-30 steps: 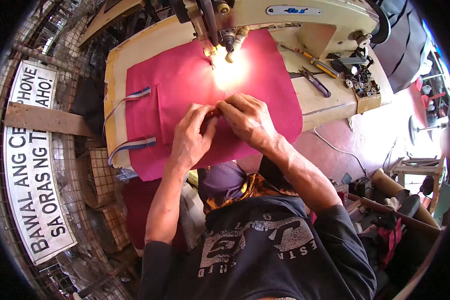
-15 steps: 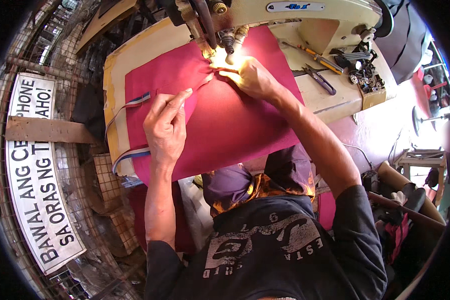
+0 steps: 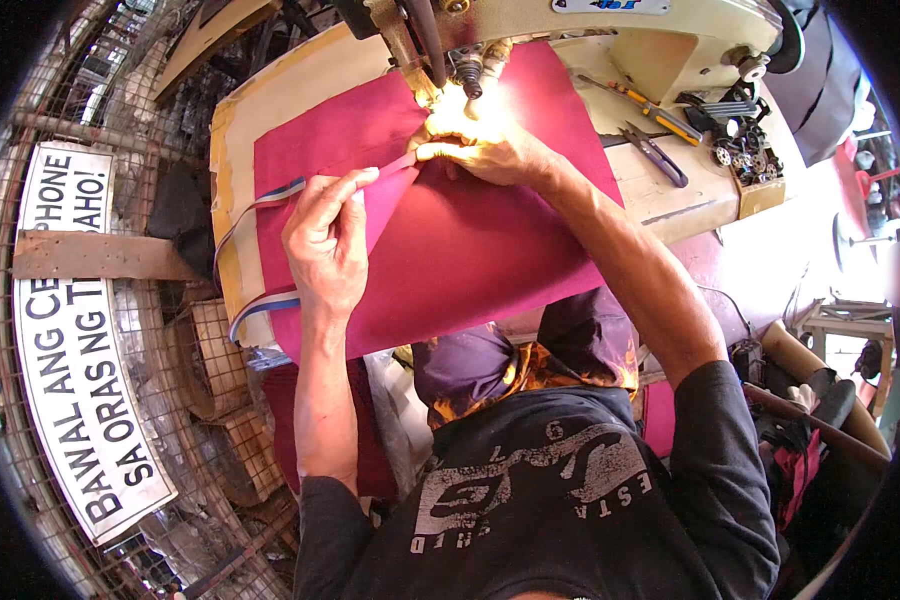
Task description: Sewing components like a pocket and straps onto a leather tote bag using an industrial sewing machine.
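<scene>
A magenta fabric panel (image 3: 490,250) lies on the sewing machine's bed, with striped straps (image 3: 270,300) at its left side. Under the lamp-lit needle area (image 3: 435,95), my right hand (image 3: 480,150) grips the fabric, its fingertips partly washed out by glare. Lower left, my left hand (image 3: 328,240) pinches a raised, folded edge of the same fabric between thumb and fingers. A narrow pale fold runs from the left fingertips toward the right hand.
The machine arm (image 3: 670,45) spans the top. Scissors (image 3: 655,155), a yellow-handled tool (image 3: 650,110) and a box of metal parts (image 3: 750,160) sit at the right. A wire mesh wall with a sign (image 3: 80,340) stands left; rolls and clutter (image 3: 810,400) lie lower right.
My hands have separated: the right moved up to beside the needle, the left moved down-left. A folded edge of fabric is now raised between them.
</scene>
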`<state>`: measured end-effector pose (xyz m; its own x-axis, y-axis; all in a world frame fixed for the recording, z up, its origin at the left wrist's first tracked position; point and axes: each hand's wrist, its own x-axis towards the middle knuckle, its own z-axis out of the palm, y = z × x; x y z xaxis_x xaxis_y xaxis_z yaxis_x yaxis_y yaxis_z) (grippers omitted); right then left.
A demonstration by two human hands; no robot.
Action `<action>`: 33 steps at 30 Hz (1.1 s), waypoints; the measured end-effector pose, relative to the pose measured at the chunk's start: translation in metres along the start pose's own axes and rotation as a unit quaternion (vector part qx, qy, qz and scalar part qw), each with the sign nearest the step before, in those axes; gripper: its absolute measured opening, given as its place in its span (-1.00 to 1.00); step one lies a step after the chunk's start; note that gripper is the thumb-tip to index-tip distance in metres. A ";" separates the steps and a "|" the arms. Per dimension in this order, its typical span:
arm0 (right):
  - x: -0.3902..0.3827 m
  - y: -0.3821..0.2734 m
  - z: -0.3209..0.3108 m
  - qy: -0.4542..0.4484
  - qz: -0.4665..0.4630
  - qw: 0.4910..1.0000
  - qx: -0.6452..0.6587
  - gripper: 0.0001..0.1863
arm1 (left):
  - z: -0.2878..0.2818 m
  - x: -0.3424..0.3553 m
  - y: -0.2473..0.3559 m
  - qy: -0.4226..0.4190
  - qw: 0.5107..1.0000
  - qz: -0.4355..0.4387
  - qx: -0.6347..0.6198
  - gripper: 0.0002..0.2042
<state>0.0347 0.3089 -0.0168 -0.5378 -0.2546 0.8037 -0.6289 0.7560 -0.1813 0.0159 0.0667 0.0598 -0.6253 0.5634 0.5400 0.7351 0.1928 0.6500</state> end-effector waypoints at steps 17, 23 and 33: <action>0.031 -0.051 -0.008 -0.110 0.357 0.828 0.418 -0.77 | 0.002 -0.005 -0.006 0.006 1.000 0.020 -0.002 -0.79; 0.036 -0.059 -0.014 -0.098 0.358 0.822 0.432 -0.77 | 0.005 -0.011 -0.007 0.038 0.992 -0.079 -0.092 -0.76; 0.049 -0.074 -0.023 -0.087 0.370 0.849 0.367 -0.80 | 0.003 -0.013 0.005 0.028 0.984 -0.122 -0.130 -0.83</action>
<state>0.0675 0.2545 0.0488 -0.9731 -0.0075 0.2301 -0.2275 0.1840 -0.9562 0.0282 0.0624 0.0545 -0.7934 0.4799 0.3744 0.4736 0.1003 0.8750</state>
